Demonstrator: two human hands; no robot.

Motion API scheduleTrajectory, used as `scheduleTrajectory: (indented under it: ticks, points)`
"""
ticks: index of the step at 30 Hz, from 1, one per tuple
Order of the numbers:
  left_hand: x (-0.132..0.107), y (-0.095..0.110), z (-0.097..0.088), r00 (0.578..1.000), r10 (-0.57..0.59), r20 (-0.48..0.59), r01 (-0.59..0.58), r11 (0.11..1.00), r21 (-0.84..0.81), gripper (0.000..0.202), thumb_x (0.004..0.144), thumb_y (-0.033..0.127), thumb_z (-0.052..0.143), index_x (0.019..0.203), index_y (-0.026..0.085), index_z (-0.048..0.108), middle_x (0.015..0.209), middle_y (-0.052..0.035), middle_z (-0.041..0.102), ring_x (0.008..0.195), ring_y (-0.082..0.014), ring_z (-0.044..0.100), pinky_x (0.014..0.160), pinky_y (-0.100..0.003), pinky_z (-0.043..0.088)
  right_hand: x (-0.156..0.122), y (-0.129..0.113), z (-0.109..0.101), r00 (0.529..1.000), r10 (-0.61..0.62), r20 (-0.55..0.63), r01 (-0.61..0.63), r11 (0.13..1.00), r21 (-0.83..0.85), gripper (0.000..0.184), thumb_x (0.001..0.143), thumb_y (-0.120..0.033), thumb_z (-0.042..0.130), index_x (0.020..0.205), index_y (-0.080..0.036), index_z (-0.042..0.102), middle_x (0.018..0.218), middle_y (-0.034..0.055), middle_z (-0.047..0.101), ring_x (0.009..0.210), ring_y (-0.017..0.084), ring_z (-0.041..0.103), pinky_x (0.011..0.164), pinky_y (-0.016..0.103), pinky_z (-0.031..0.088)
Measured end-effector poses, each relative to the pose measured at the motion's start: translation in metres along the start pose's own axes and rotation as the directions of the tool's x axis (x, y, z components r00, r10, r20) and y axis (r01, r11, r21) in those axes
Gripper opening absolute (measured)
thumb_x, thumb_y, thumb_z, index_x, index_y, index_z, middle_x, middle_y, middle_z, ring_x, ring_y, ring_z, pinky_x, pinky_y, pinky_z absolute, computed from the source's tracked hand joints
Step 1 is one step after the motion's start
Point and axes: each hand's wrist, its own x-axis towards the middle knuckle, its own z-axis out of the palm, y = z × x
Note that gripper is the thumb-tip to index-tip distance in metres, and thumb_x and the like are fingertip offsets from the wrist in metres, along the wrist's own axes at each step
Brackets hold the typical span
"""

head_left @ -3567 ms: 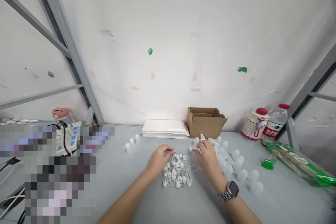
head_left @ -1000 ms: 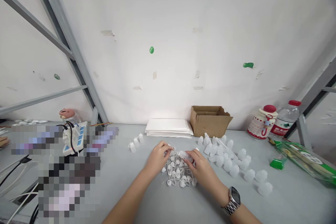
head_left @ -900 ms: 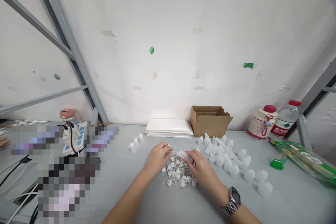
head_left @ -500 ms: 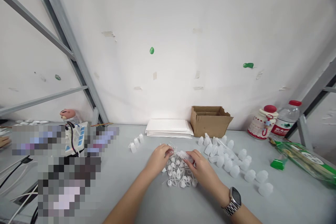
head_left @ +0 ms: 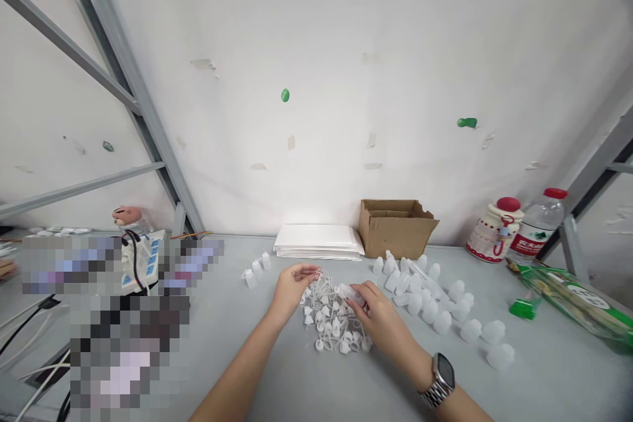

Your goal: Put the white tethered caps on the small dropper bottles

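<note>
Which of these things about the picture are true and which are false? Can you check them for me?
1. The right hand holds a small plastic bottle. True.
2. White plastic caps with thin straps lie in a heap beside the left hand. True.
3. The metal wristwatch is on the left wrist. False: it is on the right wrist.
4. The cardboard box is shut. False: its flaps stand open.
5. The water bottle has a red cap. True.
</note>
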Motion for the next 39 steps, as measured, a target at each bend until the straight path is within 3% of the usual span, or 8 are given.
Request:
scheduleTrajectory:
  ticks: [6,11,13,15,19,22,28,39]
  points:
    - [-0.005,0.004,0.001,0.999,0.035,0.029,-0.035,0.999,-0.013,0.023,0.057,0.028,0.071,0.076,0.016,0.069,0.078,-0.0063,0.070,0.075,-0.0198,0.063,0.072,-0.031,0.049,-0.001,0.000,0.002,1.000,-0.008,0.012,0.008,1.000,-0.002,0.020,0.084,-0.020,0.046,0.101,-0.017,0.057,0.090,0.0072,0.058,0.077,0.019,0.057,0.071,0.033,0.049]
    - [-0.015,0.010,0.004,0.908,0.404,-0.112,-0.373,0.900,0.226,0.008,0.069,0.027,0.065,0.072,0.023,0.070,0.079,-0.0036,0.068,0.084,-0.0188,0.059,0.088,-0.033,0.041,-0.002,0.001,0.001,1.000,-0.025,-0.011,0.025,1.000,-0.001,0.019,0.084,-0.020,0.047,0.100,-0.018,0.057,0.089,0.0065,0.058,0.079,0.019,0.057,0.071,0.034,0.049]
    - [-0.015,0.010,0.005,0.931,0.331,-0.154,-0.318,0.942,0.106,0.007,0.066,0.026,0.068,0.072,0.022,0.070,0.079,-0.0034,0.068,0.083,-0.0187,0.059,0.085,-0.033,0.042,-0.002,0.001,0.001,1.000,-0.024,-0.007,0.024,1.000,-0.003,0.019,0.084,-0.021,0.047,0.100,-0.019,0.057,0.089,0.0065,0.058,0.080,0.020,0.058,0.071,0.034,0.049]
    - [-0.011,0.009,0.003,0.981,0.094,-0.171,-0.122,0.979,-0.162,0.015,0.059,0.023,0.073,0.072,0.019,0.068,0.079,-0.0039,0.069,0.080,-0.0183,0.061,0.079,-0.031,0.045,-0.002,0.001,0.002,1.000,-0.023,0.000,0.023,1.000,-0.003,0.019,0.084,-0.021,0.046,0.100,-0.019,0.057,0.089,0.0065,0.058,0.080,0.019,0.058,0.072,0.034,0.049]
    - [-0.003,0.006,-0.002,0.962,-0.225,-0.153,0.121,0.856,-0.503,0.021,0.054,0.015,0.075,0.073,0.015,0.067,0.079,-0.0039,0.069,0.079,-0.0142,0.062,0.078,-0.024,0.046,-0.003,0.002,0.003,1.000,-0.019,0.001,0.019,1.000,0.007,0.019,0.084,-0.022,0.046,0.100,-0.019,0.057,0.089,0.0064,0.058,0.079,0.019,0.058,0.072,0.034,0.049]
    - [-0.005,0.010,-0.003,0.963,-0.246,-0.111,0.140,0.805,-0.576,0.020,0.054,0.011,0.075,0.073,0.014,0.067,0.077,-0.0029,0.069,0.076,-0.0113,0.062,0.076,-0.021,0.045,-0.002,0.002,0.005,0.999,-0.012,-0.032,0.014,0.999,0.043,0.020,0.084,-0.025,0.047,0.101,-0.019,0.057,0.087,0.0062,0.059,0.078,0.019,0.058,0.071,0.033,0.048]
    - [-0.018,0.016,0.011,0.931,-0.321,0.174,0.361,0.737,-0.571,0.023,0.052,0.013,0.079,0.072,0.014,0.068,0.071,-0.0026,0.068,0.068,-0.0104,0.061,0.072,-0.021,0.045,-0.002,-0.008,0.002,0.997,0.053,-0.053,-0.043,0.982,0.186,0.022,0.085,-0.035,0.046,0.091,-0.018,0.059,0.074,0.0028,0.058,0.062,0.015,0.053,0.060,0.027,0.045]
    - [-0.025,0.012,0.020,0.936,-0.227,0.270,0.316,0.878,-0.358,0.027,0.055,0.031,0.077,0.076,0.016,0.071,0.080,-0.0054,0.070,0.076,-0.0140,0.060,0.075,-0.023,0.041,-0.008,-0.016,0.007,0.998,0.057,-0.020,-0.052,0.974,0.219,0.024,0.085,-0.037,0.046,0.096,-0.018,0.057,0.077,0.0034,0.060,0.065,0.015,0.053,0.062,0.026,0.044]
